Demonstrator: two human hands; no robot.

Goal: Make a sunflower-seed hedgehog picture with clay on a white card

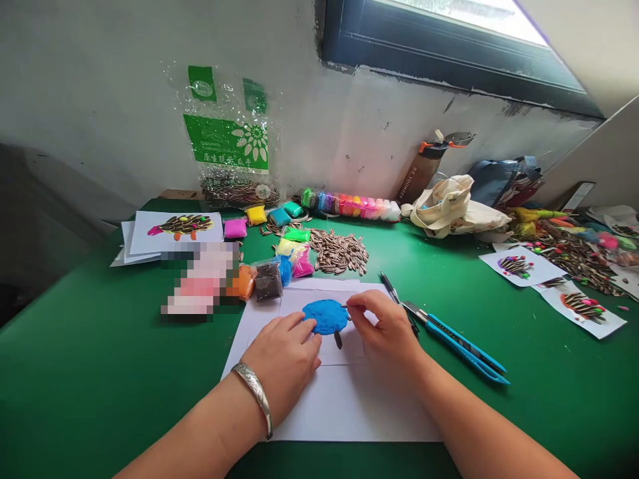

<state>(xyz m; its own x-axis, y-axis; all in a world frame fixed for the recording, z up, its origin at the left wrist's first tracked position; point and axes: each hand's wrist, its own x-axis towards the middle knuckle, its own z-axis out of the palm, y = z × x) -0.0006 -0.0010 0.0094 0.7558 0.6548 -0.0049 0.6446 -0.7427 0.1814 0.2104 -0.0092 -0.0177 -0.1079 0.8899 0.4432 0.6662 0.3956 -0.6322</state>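
Observation:
A flat blue oval of modelling clay (324, 317) lies on white paper (359, 406) in front of me. My left hand (287, 349) rests flat on the paper, fingers stretched out, the fingertips touching the clay's left edge. Thumb and forefinger of my right hand (382, 326) pinch a sunflower seed (344, 306) at the clay's right edge; its far end is by the blue surface. Below the oval sits a dark, elongated piece (338, 340). Beyond the paper is a pile of sunflower seeds (339, 253).
A blue utility knife (462, 346) and a black pen (391, 287) lie at right. Coloured clay packets (268, 281) stand behind the paper. Finished seed pictures (182, 228) are at left, others (584, 309) at right. A seed bag (232, 146) and bottle (422, 166) lean on the wall.

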